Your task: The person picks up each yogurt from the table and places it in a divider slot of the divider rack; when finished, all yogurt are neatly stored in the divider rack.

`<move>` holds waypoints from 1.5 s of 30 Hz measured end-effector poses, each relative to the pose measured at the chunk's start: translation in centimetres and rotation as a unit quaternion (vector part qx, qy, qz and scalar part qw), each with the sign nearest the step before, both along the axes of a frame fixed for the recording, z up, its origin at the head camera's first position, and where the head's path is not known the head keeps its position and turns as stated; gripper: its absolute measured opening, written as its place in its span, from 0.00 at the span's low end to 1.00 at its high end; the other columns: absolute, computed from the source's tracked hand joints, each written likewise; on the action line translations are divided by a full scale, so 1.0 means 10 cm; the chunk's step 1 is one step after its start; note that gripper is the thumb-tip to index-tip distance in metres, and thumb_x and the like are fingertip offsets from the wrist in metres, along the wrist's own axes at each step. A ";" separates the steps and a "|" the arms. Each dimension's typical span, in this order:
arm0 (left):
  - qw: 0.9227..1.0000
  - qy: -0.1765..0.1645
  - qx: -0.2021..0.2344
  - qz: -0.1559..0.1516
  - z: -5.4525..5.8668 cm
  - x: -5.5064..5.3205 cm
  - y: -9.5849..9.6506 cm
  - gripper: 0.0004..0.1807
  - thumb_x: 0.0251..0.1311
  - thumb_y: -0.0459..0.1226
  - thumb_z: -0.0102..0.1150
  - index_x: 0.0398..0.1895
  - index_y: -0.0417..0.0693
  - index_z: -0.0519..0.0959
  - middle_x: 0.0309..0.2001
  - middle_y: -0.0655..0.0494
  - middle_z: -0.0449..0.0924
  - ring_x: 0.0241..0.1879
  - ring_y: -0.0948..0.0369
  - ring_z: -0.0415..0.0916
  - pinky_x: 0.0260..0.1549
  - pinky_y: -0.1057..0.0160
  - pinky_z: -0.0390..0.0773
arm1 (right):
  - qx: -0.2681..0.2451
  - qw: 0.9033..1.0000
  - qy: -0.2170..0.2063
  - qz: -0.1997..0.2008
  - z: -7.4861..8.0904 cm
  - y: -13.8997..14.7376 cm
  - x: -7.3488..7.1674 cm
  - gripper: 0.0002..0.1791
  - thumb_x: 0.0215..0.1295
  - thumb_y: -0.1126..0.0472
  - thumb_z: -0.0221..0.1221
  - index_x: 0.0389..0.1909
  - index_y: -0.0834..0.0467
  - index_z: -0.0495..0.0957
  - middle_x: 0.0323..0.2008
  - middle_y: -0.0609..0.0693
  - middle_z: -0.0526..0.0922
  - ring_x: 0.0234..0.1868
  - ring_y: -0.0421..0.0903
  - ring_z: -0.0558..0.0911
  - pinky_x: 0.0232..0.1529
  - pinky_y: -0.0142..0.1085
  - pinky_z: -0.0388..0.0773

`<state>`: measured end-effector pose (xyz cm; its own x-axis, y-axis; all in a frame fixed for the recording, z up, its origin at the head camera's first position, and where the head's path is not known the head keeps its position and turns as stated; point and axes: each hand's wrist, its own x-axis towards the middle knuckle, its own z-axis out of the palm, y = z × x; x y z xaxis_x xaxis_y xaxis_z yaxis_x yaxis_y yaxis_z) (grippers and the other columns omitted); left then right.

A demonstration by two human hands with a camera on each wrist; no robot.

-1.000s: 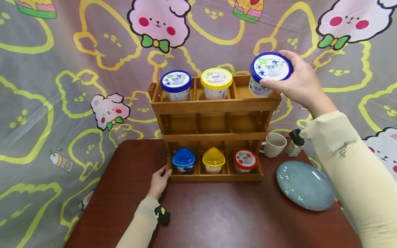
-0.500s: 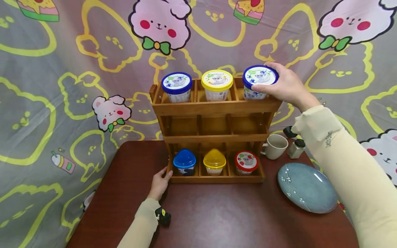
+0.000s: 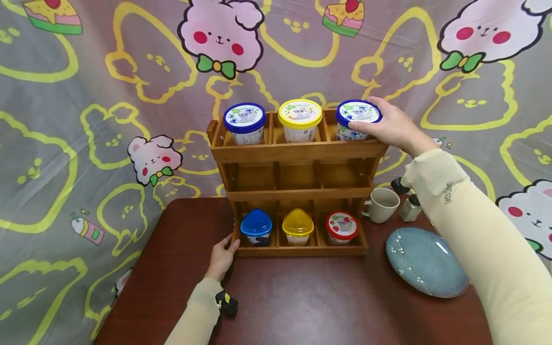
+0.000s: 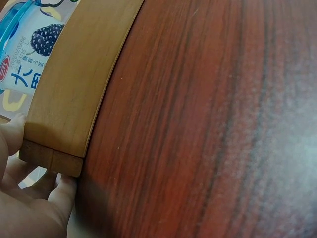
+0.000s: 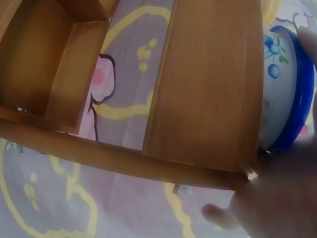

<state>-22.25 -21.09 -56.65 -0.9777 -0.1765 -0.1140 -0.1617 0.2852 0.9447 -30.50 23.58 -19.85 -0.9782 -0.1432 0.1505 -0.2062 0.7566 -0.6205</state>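
My right hand holds a blue-lidded pudding tub by its rim, thumb in front and fingers behind. The tub stands in the top right compartment of a wooden rack; in the right wrist view its blue rim shows beside the rack's front board. At the rack's lower left corner, my left hand grips the wood, thumb and fingers on either side of the corner in the left wrist view. Sharing the top tier are another blue-lidded tub and a yellow-lidded tub.
On the bottom tier sit cups with a blue domed lid, a yellow domed lid and a red flat lid. Right of the rack stand a mug, a small black-capped jar and a grey-blue plate.
My right hand has lowered the blue-lidded tub leftward and down into the top right compartment. My left hand keeps its place at the rack's corner.
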 end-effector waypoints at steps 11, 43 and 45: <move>1.000 0.010 -0.002 -0.013 -0.02 -0.08 0.01 0.30 0.71 0.39 0.57 0.70 0.32 0.65 0.68 0.35 0.65 0.69 0.41 0.59 0.65 0.41 0.60 | -0.031 0.999 0.003 0.024 -0.04 0.06 0.04 0.57 0.62 0.34 0.60 0.80 0.49 0.35 0.78 0.58 0.46 0.74 0.60 0.52 0.70 0.60 0.49; 0.903 0.251 -0.335 -0.094 1.99 0.49 -0.53 0.37 0.73 0.51 0.51 0.77 0.42 0.56 0.72 0.36 0.56 0.70 0.38 0.49 0.62 0.32 0.57 | 0.022 0.989 0.148 -0.015 -1.39 0.78 1.53 0.51 0.58 0.55 0.70 0.77 0.58 0.52 0.70 0.71 0.55 0.70 0.73 0.49 0.59 0.77 0.39; 0.897 0.258 -0.346 -0.099 1.98 0.53 -0.54 0.38 0.72 0.50 0.53 0.76 0.41 0.57 0.72 0.36 0.56 0.70 0.38 0.50 0.62 0.32 0.58 | 0.025 0.989 0.146 -0.020 -1.49 0.81 1.59 0.51 0.58 0.56 0.71 0.77 0.58 0.52 0.70 0.71 0.55 0.69 0.74 0.51 0.57 0.77 0.40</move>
